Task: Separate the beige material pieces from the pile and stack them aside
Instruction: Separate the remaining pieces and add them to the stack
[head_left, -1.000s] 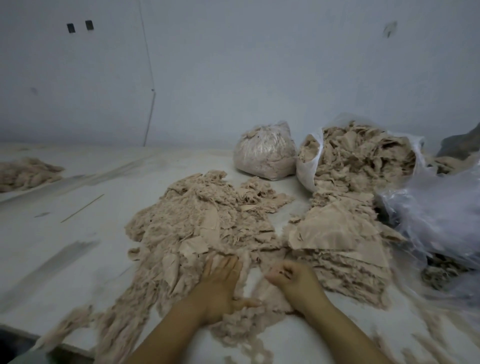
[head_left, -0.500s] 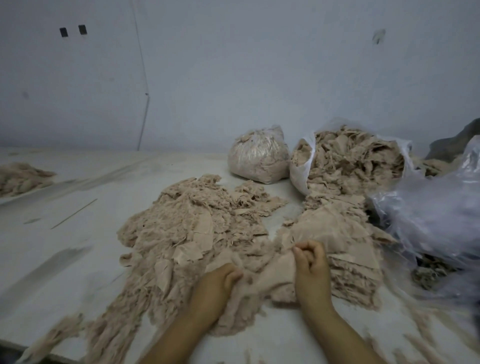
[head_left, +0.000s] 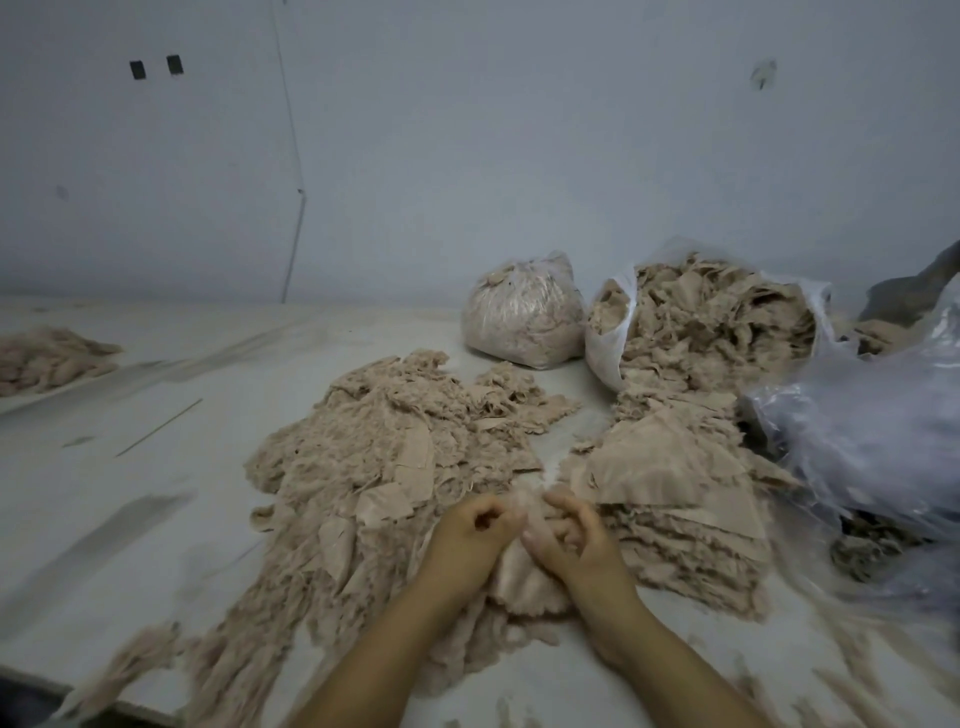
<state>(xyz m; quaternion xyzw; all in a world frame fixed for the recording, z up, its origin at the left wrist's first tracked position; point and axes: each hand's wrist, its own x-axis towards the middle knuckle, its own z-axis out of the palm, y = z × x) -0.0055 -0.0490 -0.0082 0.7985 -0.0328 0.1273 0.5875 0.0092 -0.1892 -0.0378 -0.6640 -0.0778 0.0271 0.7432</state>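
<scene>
Both hands meet at the near edge of the loose pile, just where it borders the flatter stack to its right. The left hand is curled with thumb against forefinger; it appears to pinch the edge of a soft beige piece that bunches between and below the two wrists. The right hand has its fingers bent down into the same piece, gripping it, though blur hides the exact fingertip contact. Judged purpose: holding one piece from both sides lets it be teased free of the tangled, frayed scraps without dragging the neighbours along, and working at the seam between pile and stack keeps the carry short. The stack lies with broad flat pieces on top, layered edges showing at its near side, which suits laying the next piece flat. Behind it an open white sack spills more beige scraps toward the stack, probably the supply; a tied clear bag of similar scraps stands to its left. Crumpled clear plastic sits at the far right. A small separate heap lies well apart on the table, far left. No label, brand or writing is legible anywhere; two dark wall squares carry no readable marks.
</scene>
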